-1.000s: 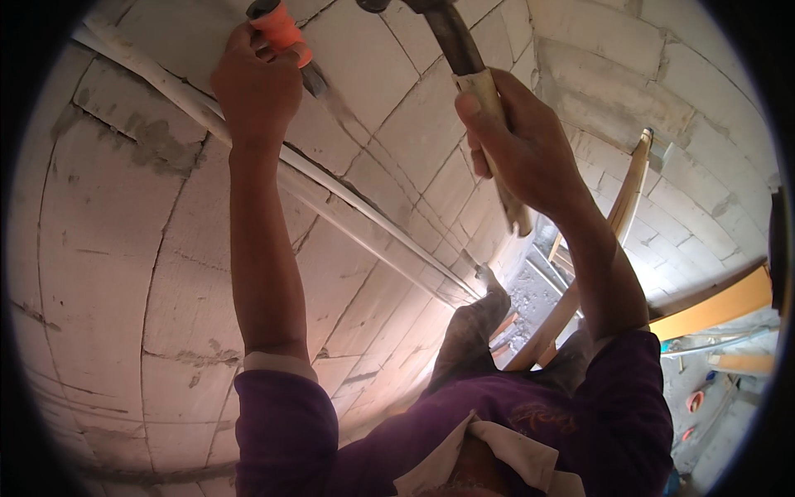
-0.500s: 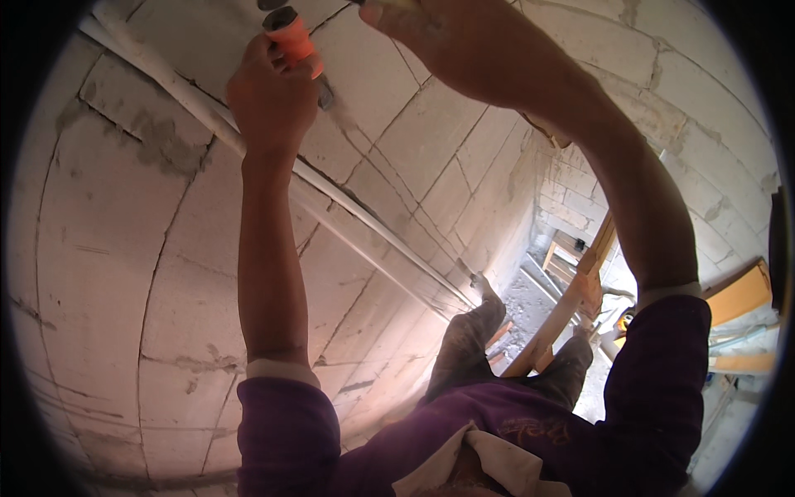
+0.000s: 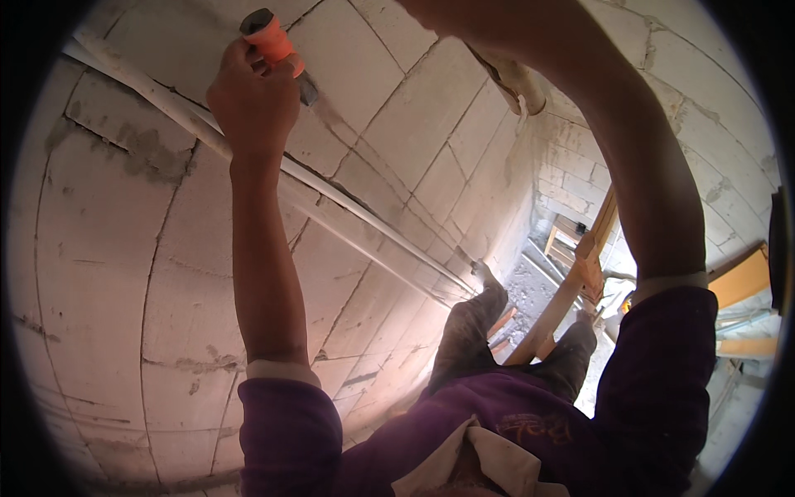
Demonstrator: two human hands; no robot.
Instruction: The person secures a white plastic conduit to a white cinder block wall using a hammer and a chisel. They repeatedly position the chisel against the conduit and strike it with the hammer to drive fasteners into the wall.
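Note:
My left hand (image 3: pixel 255 103) is closed around the orange hand guard of a chisel (image 3: pixel 271 43), raised at the top left against the block wall (image 3: pixel 397 108). The chisel's dark round striking end points up and away. Its flat metal blade shows below my fingers, close to the wall; whether the tip touches cannot be told. My right hand (image 3: pixel 443 12) is cut off by the upper edge, with only its heel and wrist showing. Its fingers, and anything in them, are out of sight.
Pale pipes (image 3: pixel 331 195) run diagonally along the wall under my left forearm. A thicker pipe (image 3: pixel 522 87) passes near the corner. I straddle a wooden beam (image 3: pixel 551 319) high above a floor littered with debris (image 3: pixel 530 294). An orange-yellow board (image 3: pixel 739 277) lies at the right.
My right hand has risen mostly out of the picture; half a second ago it held a hammer, its head near the chisel's end. My left hand and chisel appear slightly further left.

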